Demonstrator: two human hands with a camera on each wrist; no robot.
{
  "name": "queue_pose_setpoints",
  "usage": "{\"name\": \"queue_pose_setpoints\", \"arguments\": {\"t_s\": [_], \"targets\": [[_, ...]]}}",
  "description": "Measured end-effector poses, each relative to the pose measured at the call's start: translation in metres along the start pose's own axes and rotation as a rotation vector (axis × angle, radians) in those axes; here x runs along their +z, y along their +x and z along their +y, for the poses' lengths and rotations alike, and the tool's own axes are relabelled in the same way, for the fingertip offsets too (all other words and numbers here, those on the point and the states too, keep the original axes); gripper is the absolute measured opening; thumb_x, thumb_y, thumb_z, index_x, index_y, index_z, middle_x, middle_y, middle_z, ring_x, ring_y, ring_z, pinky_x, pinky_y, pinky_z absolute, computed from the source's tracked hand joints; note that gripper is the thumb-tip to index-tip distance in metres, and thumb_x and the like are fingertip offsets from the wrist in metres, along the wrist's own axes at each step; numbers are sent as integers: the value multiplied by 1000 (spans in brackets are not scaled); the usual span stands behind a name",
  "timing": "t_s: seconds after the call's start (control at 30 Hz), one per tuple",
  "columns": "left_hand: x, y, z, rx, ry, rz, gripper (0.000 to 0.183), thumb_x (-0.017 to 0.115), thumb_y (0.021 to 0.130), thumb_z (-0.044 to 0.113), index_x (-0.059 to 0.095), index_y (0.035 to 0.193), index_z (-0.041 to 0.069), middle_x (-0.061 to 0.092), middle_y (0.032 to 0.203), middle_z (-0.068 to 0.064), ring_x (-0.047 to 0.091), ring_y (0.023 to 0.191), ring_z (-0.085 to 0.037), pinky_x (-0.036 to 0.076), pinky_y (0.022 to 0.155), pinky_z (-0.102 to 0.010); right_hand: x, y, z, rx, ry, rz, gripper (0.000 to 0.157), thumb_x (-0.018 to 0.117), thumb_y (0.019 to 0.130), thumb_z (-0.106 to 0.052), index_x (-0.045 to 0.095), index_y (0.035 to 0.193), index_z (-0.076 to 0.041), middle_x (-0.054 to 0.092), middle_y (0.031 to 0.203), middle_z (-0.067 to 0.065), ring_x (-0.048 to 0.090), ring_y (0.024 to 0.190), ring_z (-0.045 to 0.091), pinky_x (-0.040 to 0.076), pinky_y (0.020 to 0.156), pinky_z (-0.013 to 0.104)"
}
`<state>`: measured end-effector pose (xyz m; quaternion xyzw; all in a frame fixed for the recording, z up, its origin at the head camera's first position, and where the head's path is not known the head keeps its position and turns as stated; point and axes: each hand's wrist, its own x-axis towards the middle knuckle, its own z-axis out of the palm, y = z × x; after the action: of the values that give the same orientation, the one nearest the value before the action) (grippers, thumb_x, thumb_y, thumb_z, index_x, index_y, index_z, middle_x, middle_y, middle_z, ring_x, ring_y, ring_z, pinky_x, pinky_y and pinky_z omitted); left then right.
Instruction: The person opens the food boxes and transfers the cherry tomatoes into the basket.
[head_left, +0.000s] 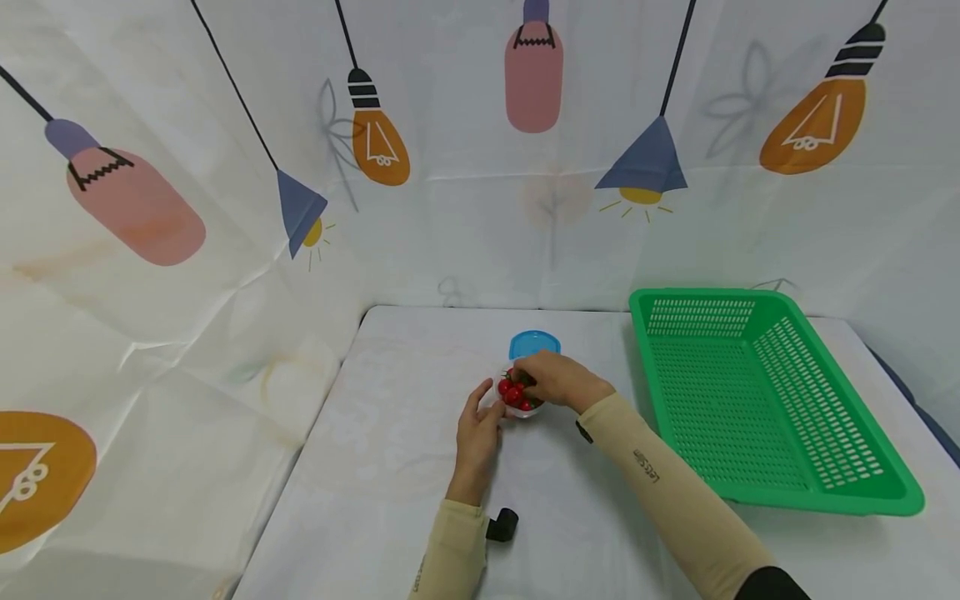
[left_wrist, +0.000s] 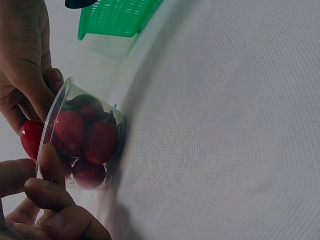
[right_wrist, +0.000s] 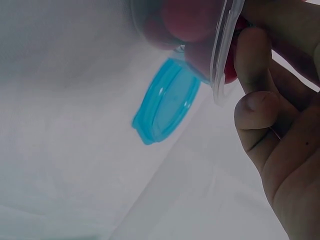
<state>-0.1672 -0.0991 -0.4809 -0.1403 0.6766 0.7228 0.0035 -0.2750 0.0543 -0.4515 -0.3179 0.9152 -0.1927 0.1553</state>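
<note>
Tabletop (head_left: 375,467) stretches left past the left hand (head_left: 476,440), spread against the tub (left_wrist: 117,117); right hand's (head_left: 564,382) grip I can't tell.

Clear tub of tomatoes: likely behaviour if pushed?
The tub probably flexes a little: it looks thin and see-through. Squat and full, it likely slides before tipping. The tomatoes, rounded, glossy and piled high, could roll out if it tilts.
</note>
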Motion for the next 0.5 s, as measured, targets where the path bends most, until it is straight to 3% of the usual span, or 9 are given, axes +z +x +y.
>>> {"name": "queue_pose_setpoints", "arguments": {"t_s": [0.23,0.5], "targets": [[0,18,-28,15,4,23,49,57,103,14,47,150,11,72,96,-18,55,88,-32,41,68,-24,-2,-1,0,-23,-29,11,17,76,92,-16,71,108,-11,71,96,-2,60,79,9,55,78,31],[-1,21,-35,41,13,33,47,59,102,18,51,148,15,72,91,-9,58,89,-29,43,70,-24,-3,-4,0,-44,-67,38,18,77,91,-18,72,107,-11,70,98,0,61,87,12,55,83,34]]}}
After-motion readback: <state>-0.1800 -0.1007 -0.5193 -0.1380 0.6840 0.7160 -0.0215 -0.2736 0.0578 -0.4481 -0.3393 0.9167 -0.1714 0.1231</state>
